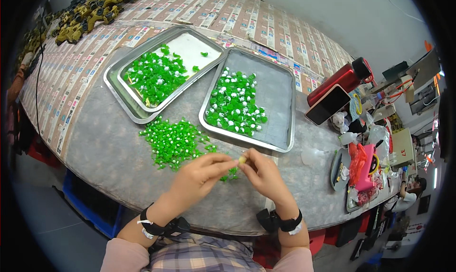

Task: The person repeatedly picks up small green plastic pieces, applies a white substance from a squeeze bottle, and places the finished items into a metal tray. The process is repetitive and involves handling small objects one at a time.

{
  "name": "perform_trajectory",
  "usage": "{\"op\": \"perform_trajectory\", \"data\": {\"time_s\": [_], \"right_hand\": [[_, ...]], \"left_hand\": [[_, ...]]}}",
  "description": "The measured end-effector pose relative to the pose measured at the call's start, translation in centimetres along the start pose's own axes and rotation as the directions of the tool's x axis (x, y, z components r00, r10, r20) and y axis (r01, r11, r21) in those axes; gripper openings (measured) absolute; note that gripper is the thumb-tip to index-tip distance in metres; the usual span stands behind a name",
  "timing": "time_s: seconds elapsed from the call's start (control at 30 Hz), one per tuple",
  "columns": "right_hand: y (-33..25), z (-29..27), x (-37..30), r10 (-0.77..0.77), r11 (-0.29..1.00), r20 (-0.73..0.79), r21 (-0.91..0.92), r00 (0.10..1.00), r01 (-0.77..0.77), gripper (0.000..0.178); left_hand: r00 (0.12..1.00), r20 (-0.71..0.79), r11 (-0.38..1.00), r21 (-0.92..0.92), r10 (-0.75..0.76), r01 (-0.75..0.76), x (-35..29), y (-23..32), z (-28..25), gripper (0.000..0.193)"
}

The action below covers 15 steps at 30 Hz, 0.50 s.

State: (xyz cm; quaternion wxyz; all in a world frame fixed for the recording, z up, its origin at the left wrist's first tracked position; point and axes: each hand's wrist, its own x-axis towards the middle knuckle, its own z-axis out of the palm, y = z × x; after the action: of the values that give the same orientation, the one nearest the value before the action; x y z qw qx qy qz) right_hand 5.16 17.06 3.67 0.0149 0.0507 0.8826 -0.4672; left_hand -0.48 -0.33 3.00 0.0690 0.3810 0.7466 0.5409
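Observation:
My left hand [202,173] is pinched, its thumb and fingertips meeting those of my right hand [262,173], which is pinched too. A tiny pale-yellow thing [242,160] shows at the right fingertips; its kind is too small to tell. Beneath the hands lie a few small green pieces [231,174]. Just beyond my left hand spreads a heap of small green and white pieces [171,141]. Farther off, a metal tray [278,94] holds larger green pieces with white, eye-like balls [235,101]. Similar green and white pieces [154,77] fill part of another tray [194,46] at the left.
The left tray rests on a second metal tray [121,98]. On the right stand a red bottle [335,84], a phone [328,104], a plate [338,170] and a pink container [365,170]. Yellow toy vehicles [90,18] crowd the far left. A blue bin [88,203] sits below the table edge.

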Motion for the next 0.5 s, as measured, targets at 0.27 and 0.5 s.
{"op": "perform_trajectory", "data": {"time_s": [0.27,0.5], "right_hand": [[0.6,0.7,-3.9,0.125,0.794,0.194,0.568,0.973,-0.215,0.012],[5.0,-6.4,-6.7,0.025,0.996,-0.964,0.048,0.266,0.080,0.030]], "left_hand": [[0.992,0.125,0.996,-0.091,0.020,-0.008,-0.6,0.5,1.1,0.019],[0.891,0.186,0.599,-0.681,-0.413,0.420,-1.0,-0.2,1.1,0.015]]}}
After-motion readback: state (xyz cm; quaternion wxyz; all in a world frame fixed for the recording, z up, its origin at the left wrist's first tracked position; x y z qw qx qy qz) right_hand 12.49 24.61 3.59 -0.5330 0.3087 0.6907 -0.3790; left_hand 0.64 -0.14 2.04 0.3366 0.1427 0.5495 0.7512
